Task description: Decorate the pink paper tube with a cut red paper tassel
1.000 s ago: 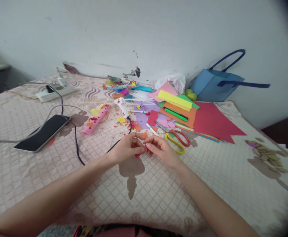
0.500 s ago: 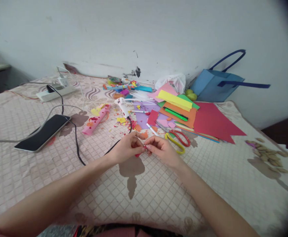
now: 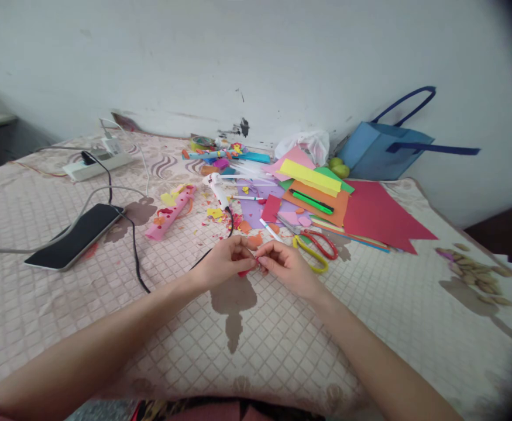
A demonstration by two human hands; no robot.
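Observation:
My left hand [image 3: 227, 262] and my right hand [image 3: 285, 266] meet fingertip to fingertip above the table's front half. Both pinch a small piece of red paper [image 3: 243, 272], mostly hidden behind the fingers. Just beyond my right hand lie scissors [image 3: 312, 252] with one red and one yellow handle. A white pen-like stick [image 3: 271, 230] rests past the fingertips. Farther back is a white glue gun [image 3: 217, 190], its black cord running toward my left forearm. Left of it lies a pink paper tube [image 3: 170, 214] with red dots and cut-out shapes.
Coloured paper sheets [image 3: 385, 216] are stacked at right, with a green utility knife [image 3: 312, 202] on top. A blue bag [image 3: 385, 152] stands behind them. A black phone [image 3: 75, 237] and a power strip [image 3: 98, 166] with cables lie left. Peanut-like pieces [image 3: 479, 276] lie far right.
Both hands hold nearly the same place and pinch. The fingers have shifted very slightly around the red paper.

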